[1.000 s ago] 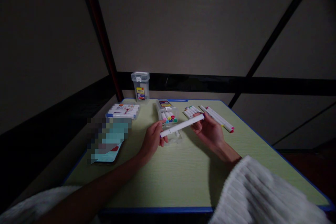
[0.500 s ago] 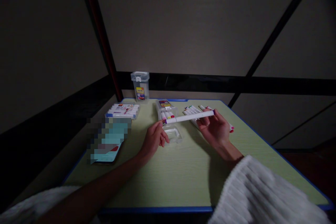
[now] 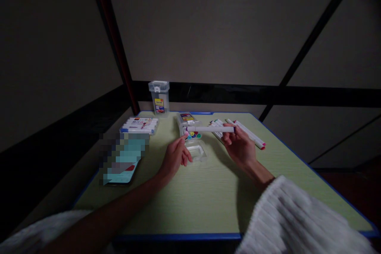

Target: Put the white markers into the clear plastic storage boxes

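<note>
My right hand (image 3: 240, 149) pinches a white marker (image 3: 212, 129) by its right end and keeps it nearly level. The marker's left end is in front of the opening of a clear plastic box (image 3: 179, 121) lying on its side. Colored marker ends (image 3: 193, 135) show inside that opening. My left hand (image 3: 175, 156) is at the box's lower left corner, index finger stretched towards it, the other fingers loosely bent and apart. It holds nothing that I can see; whether the fingertip touches the box is unclear. The clear lid (image 3: 196, 151) lies flat beside its fingers.
Several loose white markers (image 3: 250, 134) lie right of the box, partly behind my right hand. A clear lidded container (image 3: 160, 97) stands at the back left. Before it lie a flat marker case (image 3: 139, 125) and a phone (image 3: 127, 162), partly blurred. Blue edging (image 3: 178, 238) borders the table.
My right hand has moved slightly left and tilted the marker level. The marker's left end has left my left fingertips and risen to the box opening. My left hand has barely moved.
</note>
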Demonstrator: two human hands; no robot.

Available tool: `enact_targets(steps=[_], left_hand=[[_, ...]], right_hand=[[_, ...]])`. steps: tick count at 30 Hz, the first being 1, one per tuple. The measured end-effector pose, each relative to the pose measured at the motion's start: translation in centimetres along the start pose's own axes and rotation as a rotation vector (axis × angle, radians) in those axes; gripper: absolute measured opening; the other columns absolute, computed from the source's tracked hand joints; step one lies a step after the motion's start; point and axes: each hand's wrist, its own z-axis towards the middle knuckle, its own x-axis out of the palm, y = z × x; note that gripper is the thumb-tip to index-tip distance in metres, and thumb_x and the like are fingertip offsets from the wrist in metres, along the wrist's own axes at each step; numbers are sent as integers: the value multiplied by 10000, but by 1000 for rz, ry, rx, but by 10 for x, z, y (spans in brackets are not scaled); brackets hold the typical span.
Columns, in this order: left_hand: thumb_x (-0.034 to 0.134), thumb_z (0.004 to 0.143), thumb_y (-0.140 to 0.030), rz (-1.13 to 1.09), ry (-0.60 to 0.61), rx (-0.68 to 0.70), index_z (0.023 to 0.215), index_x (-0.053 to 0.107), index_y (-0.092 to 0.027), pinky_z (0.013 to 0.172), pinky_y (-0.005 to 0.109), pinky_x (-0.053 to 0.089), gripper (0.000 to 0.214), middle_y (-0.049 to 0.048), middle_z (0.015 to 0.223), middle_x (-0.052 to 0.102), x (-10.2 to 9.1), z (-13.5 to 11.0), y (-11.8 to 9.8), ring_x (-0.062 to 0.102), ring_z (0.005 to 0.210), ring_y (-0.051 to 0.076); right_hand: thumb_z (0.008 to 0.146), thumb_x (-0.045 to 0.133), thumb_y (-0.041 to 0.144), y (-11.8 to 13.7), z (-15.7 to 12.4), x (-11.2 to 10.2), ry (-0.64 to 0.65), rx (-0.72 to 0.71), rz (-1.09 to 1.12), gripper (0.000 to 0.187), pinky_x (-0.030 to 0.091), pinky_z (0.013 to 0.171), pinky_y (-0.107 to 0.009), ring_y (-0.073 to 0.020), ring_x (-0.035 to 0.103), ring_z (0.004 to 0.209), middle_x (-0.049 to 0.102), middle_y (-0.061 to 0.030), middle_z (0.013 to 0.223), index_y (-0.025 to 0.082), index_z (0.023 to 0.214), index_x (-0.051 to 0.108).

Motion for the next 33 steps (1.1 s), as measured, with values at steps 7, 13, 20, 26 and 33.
enact_targets(steps=[7,13,20,26,33], left_hand=[[379,768,-414,-10,-6,6,1207,431,-35,343,170,259,583,-37,412,526,1,0,-1,383,297,61],[395,752,-449,-15,-8,-5,1205,435,-36,345,172,259,614,-40,416,522,1,0,0,381,293,55],[401,751,-464,-15,4,-9,1191,447,-44,346,174,257,609,-38,417,528,2,0,0,383,294,58],[395,752,-466,-9,-3,-1,1174,455,-42,344,173,254,601,-40,421,524,3,1,2,380,290,54],[396,746,-475,-7,8,-10,1170,456,-51,343,172,258,603,-41,424,525,4,1,1,382,292,54]], right_hand=[[648,617,344,1,-2,4,28,-39,-150,203,289,392,-242,-91,402,424,578,-4,505,182,749,690],[652,641,380,-4,-2,1,82,-38,-219,235,281,401,-248,-113,422,453,606,-16,530,193,783,697],[659,662,355,-14,-6,2,182,83,-322,243,297,409,-233,-97,430,436,626,-9,545,195,839,689],[694,638,347,-19,-9,5,246,137,-395,291,327,423,-217,-85,443,431,638,1,572,187,937,625],[708,637,329,-23,-11,6,275,165,-312,243,347,440,-199,-75,457,425,643,29,623,219,804,443]])
